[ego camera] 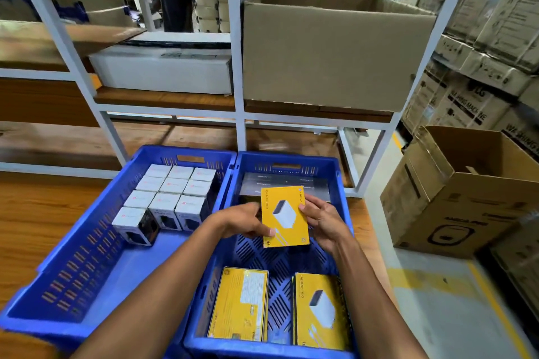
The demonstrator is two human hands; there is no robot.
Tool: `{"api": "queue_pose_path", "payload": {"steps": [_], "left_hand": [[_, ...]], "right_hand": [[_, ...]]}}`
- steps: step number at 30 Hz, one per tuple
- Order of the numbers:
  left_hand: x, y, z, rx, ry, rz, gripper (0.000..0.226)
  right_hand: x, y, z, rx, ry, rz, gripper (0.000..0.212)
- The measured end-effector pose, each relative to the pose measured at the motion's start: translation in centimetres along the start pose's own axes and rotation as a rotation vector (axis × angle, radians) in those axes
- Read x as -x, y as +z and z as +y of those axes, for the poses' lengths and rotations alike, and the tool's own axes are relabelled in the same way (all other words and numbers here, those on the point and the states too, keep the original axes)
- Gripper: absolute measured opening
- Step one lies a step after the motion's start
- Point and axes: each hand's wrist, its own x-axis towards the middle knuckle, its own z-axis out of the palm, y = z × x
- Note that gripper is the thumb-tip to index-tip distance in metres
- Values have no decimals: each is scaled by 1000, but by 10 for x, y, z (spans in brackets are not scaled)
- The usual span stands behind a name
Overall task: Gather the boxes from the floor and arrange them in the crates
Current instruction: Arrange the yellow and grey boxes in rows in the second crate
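Observation:
Two blue crates stand side by side on the floor. Over the right crate I hold a yellow box upright, its printed face toward me. My left hand grips its left edge and my right hand grips its right edge. Two more yellow boxes lie flat at the near end of that crate, and dark grey boxes lie at its far end. The left crate holds several small white boxes in rows at its far end.
A white metal shelf rack stands right behind the crates, with a big cardboard carton and a white box on it. An open cardboard carton sits on the floor to the right. Stacked cartons fill the far right.

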Motion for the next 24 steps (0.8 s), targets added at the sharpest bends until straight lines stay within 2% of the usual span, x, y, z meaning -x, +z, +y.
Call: {"api": "queue_pose_path", "payload": {"steps": [1,4,6,11,14,17,21,24], "left_hand": [[-2,0,1,21,17,70,63],[-7,-6,3,87,67,253,98],[-10,-8,8,55,104,282,104],[-4,-11,14,-103,143,183,77],[0,-9,7,-169,176,122,67],[4,-11,4,-324,175,170,53],[1,-11,10,-576,165,288,48],[-2,-7,10,-728,127,351,49]], "right_hand": [[-3,0,-1,35,-4,-9,46],[-4,3,-6,151,-12,-59,41],[-4,5,-10,244,-29,-114,38],[-10,6,-5,486,-71,-127,45],[-10,-6,0,741,91,-192,50],[-13,-17,14,969,270,-222,44],[-14,-18,18,806,324,-53,33],[-16,-13,20,730,296,38,34]]}}
